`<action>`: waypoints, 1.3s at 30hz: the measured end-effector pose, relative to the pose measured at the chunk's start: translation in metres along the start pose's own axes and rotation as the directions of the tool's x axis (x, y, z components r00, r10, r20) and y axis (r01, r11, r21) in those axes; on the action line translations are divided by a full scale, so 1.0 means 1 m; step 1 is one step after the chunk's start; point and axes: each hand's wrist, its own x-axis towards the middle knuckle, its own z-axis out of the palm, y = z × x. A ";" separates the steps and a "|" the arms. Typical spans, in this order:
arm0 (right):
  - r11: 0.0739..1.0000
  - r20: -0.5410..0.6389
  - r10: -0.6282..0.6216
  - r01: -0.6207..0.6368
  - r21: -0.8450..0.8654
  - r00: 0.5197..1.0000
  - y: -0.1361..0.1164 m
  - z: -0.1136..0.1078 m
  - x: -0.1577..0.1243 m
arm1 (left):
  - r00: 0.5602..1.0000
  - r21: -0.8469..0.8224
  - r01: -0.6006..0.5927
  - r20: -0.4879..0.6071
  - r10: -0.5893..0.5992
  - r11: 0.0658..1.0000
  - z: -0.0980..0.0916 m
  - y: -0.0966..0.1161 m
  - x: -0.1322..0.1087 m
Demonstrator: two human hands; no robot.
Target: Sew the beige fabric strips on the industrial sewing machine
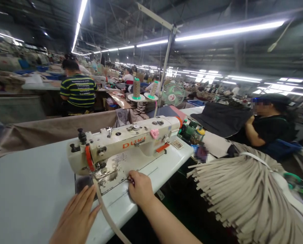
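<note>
- While one end of the strip [110, 219] sits at the machine [131, 142], near its needle, the rest runs off the table [34, 183] (plenty left, I'd judge).
- Left hand [77, 210] flat, gripping nothing, thumb right by the strip!
- Right hand [141, 188] curled round a dark item [131, 181], too hidden to name.
- Stitches? Can't tell; nor whether the bundle [242, 183] is done.

Your narrow beige strip [106, 212] is lying at the needle end of your white sewing machine [114, 141], its free length curving down toward you.
</note>
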 end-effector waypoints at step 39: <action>0.991 -0.027 -0.127 0.126 -0.054 0.992 -0.002 0.001 -0.006 | 0.999 -0.033 0.014 -0.036 -0.015 0.999 -0.009 0.007 0.005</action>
